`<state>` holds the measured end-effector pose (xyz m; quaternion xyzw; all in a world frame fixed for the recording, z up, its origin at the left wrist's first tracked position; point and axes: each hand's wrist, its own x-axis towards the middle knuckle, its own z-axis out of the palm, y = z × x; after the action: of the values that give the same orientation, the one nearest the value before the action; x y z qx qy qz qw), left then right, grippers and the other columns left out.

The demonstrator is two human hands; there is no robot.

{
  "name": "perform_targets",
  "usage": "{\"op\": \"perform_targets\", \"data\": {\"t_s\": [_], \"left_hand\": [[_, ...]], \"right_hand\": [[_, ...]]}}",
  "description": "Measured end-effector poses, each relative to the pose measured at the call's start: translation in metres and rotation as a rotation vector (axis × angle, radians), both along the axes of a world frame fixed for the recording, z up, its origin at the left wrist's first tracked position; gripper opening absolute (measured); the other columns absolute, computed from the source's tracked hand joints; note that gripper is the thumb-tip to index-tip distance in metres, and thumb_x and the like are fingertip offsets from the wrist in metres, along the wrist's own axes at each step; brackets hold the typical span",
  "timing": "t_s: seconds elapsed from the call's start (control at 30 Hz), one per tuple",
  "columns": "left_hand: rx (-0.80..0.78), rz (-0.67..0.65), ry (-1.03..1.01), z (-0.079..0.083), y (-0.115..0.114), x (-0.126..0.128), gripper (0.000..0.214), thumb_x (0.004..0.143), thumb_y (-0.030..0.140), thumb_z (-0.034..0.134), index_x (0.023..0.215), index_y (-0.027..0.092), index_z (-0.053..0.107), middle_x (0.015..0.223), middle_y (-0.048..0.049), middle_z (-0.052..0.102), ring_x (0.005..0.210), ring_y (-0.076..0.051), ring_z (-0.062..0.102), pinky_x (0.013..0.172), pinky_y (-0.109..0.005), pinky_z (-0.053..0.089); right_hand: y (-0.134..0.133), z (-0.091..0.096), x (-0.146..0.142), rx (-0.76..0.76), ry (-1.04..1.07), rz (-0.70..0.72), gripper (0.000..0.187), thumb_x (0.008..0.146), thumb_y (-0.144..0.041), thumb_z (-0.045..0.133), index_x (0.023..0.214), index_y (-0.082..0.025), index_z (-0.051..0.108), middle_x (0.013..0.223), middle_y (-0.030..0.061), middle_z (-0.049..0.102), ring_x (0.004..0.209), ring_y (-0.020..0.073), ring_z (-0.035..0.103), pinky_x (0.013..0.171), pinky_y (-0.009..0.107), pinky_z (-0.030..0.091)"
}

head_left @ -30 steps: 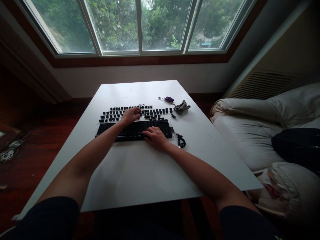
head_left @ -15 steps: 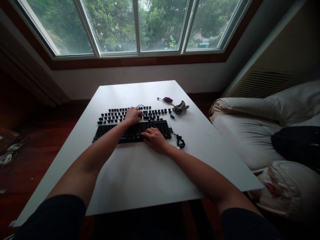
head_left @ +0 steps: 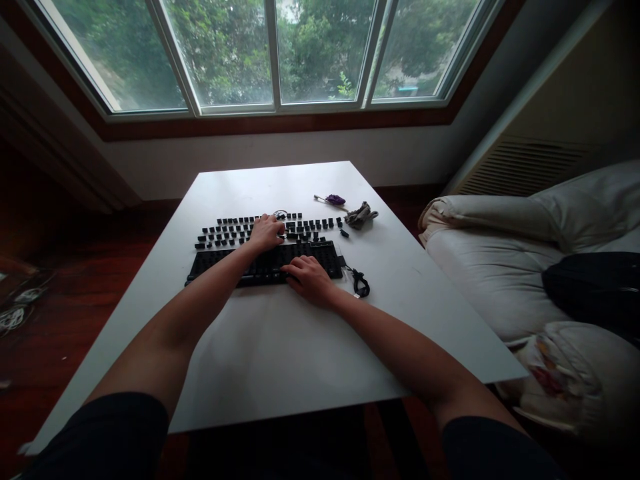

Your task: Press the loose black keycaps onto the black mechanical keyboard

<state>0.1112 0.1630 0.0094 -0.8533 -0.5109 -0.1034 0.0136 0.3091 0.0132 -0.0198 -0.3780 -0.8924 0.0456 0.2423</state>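
A black keyboard (head_left: pixel 227 263) lies on the white table (head_left: pixel 280 360), many of its keys off. Behind it, small black keycaps (head_left: pixel 220 231) are laid out in rows. My left hand (head_left: pixel 267 233) reaches over the keyboard to these rows, its fingers bent down and closed at a keycap that the hand mostly covers. On the keyboard's front edge rests my right hand (head_left: pixel 307 277), its fingers on top and its thumb at the near side, gripping it. A coiled black cable (head_left: pixel 360 283) lies at the keyboard's right end.
Behind the keycaps at the right are a purple-handled tool (head_left: pixel 334 199) and a crumpled grey cloth (head_left: pixel 361 215). A pale sofa (head_left: pixel 465 280) with a dark bag (head_left: pixel 595 290) stands to the right. Windows (head_left: pixel 320 60) run along the far wall.
My left hand has shifted very slightly at the keycap rows, and less of the dark keycap shows by its fingertips. My right hand stays put on the keyboard.
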Motion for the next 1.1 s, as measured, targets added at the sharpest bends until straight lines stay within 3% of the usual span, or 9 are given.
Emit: {"op": "perform_targets", "data": {"t_s": [0.87, 1.1], "left_hand": [[0.015, 0.009, -0.018, 0.0, -0.002, 0.002, 0.019, 0.084, 0.035, 0.069, 0.099, 0.026, 0.077, 0.114, -0.0103, 0.065, 0.113, -0.034, 0.05, 0.097, -0.048, 0.038], [0.078, -0.006, -0.1, 0.003, -0.018, 0.001, 0.018, 0.09, 0.033, 0.062, 0.098, 0.025, 0.077, 0.11, -0.0097, 0.067, 0.11, -0.031, 0.053, 0.095, -0.048, 0.04]], "right_hand": [[0.0, 0.001, 0.0, 0.002, -0.005, -0.002, 0.031, 0.099, -0.029, 0.061, 0.129, -0.021, 0.067, 0.11, 0.0093, 0.066, 0.105, 0.0253, 0.053, 0.096, 0.04, 0.037], [-0.003, 0.006, -0.002, 0.001, -0.001, -0.014, 0.027, 0.101, -0.029, 0.059, 0.124, -0.021, 0.069, 0.106, 0.0087, 0.068, 0.101, 0.024, 0.055, 0.091, 0.038, 0.039]]}}
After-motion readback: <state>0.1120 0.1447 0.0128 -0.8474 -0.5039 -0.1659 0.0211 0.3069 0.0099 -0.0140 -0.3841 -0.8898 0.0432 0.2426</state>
